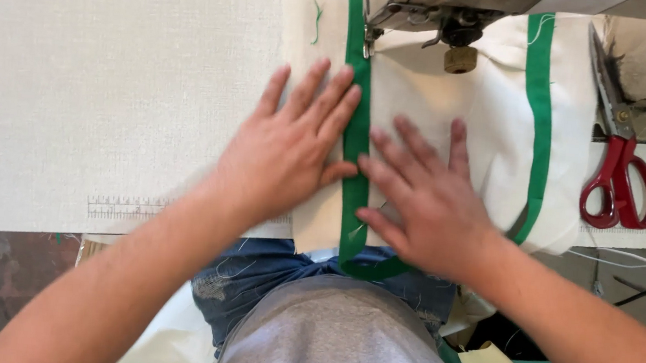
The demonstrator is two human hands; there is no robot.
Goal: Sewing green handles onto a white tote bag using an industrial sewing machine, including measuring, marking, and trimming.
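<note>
My grip is flat, both open hands, left hand point(286, 154) and right hand point(424, 199), pressing cream fabric point(456, 115) either side of the green strap point(356, 145), which runs near-to-far toward the sewing machine foot point(368, 40).

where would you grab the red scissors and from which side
Judging by how they lie, take the red scissors by the looped red handles, coming from the near edge of the table. The handles point toward the person while the blades point away toward the sewing machine. The right hand, flat on the cloth, is nearest.
</note>
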